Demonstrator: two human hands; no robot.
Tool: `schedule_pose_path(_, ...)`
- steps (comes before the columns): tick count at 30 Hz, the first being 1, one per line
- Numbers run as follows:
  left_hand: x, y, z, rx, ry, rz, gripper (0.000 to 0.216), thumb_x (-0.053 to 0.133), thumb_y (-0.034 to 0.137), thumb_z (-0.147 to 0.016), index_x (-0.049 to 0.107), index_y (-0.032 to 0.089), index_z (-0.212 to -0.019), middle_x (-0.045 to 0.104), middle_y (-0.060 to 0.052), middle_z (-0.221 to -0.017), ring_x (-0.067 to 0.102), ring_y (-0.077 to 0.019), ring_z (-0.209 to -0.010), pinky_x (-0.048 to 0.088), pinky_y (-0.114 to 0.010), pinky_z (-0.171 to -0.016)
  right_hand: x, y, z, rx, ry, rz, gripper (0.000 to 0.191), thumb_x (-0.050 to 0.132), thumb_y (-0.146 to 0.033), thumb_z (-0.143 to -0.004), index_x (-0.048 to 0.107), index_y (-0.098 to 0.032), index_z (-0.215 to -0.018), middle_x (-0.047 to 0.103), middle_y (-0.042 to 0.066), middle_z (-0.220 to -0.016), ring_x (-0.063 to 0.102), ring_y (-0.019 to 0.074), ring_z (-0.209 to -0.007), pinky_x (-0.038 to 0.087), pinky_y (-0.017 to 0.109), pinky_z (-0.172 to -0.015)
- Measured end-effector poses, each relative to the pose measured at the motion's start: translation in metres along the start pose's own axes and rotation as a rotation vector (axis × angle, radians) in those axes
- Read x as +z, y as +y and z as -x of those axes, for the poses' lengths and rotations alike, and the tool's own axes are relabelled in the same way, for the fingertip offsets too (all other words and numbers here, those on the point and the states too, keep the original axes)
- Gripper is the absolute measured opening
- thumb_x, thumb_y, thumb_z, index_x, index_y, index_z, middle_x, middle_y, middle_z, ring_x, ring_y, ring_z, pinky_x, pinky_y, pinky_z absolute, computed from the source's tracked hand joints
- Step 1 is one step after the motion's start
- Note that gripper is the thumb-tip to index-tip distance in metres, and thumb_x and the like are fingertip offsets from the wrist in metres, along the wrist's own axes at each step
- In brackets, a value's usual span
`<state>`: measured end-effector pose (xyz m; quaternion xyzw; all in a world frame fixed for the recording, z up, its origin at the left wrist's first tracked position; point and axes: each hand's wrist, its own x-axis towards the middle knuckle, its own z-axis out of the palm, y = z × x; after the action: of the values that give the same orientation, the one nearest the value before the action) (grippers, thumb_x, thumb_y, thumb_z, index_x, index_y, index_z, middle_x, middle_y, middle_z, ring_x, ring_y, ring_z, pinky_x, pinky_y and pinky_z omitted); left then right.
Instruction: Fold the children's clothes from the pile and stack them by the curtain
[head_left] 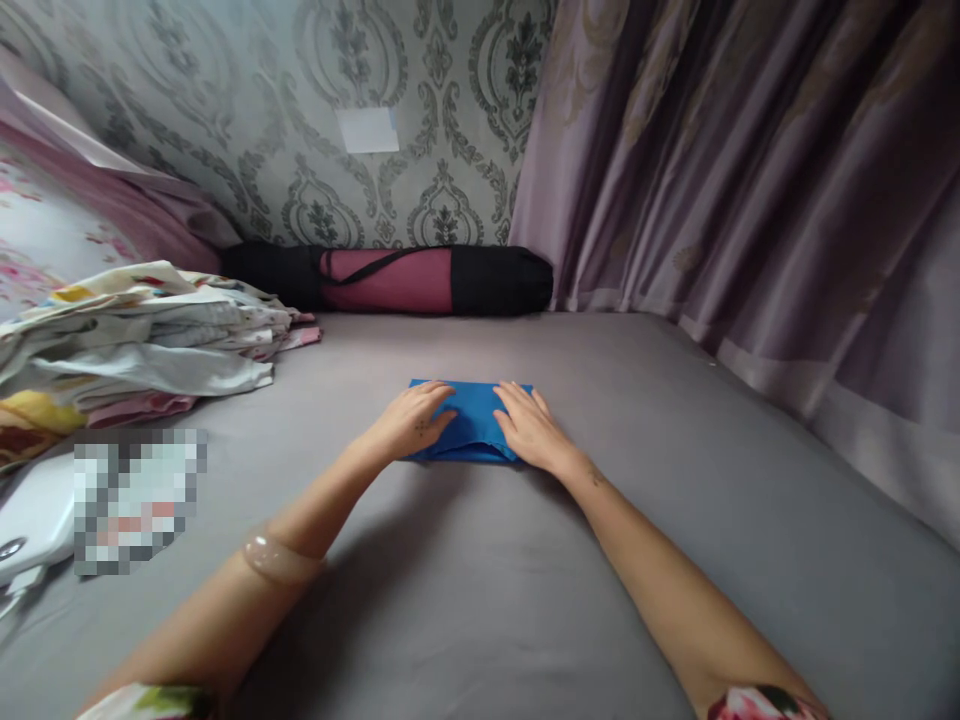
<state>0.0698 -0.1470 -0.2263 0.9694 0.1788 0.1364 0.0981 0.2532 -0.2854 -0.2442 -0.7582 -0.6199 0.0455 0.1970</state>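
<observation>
A blue cloth (474, 408), folded into a flat rectangle, lies on the grey bed sheet (480, 560) in front of me. Its near edge shows a curved opening between layers. My left hand (416, 418) rests palm down over the left end of the cloth, fingers stretched forward. On the right end lies my right hand (529, 425), also flat, with fingers extended and thumb pointing inward. Neither hand grips the fabric. The corners of the cloth beneath both hands are partly hidden.
A heap of clothes (150, 330) sits at the left. Nearer are a white device with a cable (45, 510) and a pixelated item (142, 500). A long black and maroon bag (397, 280) lies along the patterned wall (450, 120). Purple curtains (720, 180) hang at the right.
</observation>
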Motion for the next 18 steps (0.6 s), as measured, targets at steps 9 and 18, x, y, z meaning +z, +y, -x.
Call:
schedule_pose_path(9,0.035,0.013,-0.024,-0.138,-0.091,-0.198,0.051,0.029,0.024,-0.095,0.037,0.006,-0.141,0.036,-0.019,-0.149,0.024,-0.03,-0.143,0.022,-0.047,-0.115,0.019,-0.025,-0.027,-0.009,-0.085,0.187,0.057,0.027,-0.031,-0.095,0.031,-0.008,-0.147,0.026,0.013,-0.155,0.016,0.0263,-0.144,0.007,0.052,-0.116)
schedule_pose_path(18,0.059,-0.002,-0.022,-0.222,-0.087,-0.214,0.055,0.024,0.039,-0.098,0.039,0.013,-0.144,0.034,-0.015,-0.151,0.026,-0.0304,-0.142,0.021,-0.051,-0.115,0.045,-0.026,-0.029,0.008,-0.099,0.202,0.057,0.025,-0.033,-0.095,0.035,-0.011,-0.147,0.029,0.013,-0.154,0.018,0.0275,-0.143,0.012,0.053,-0.115)
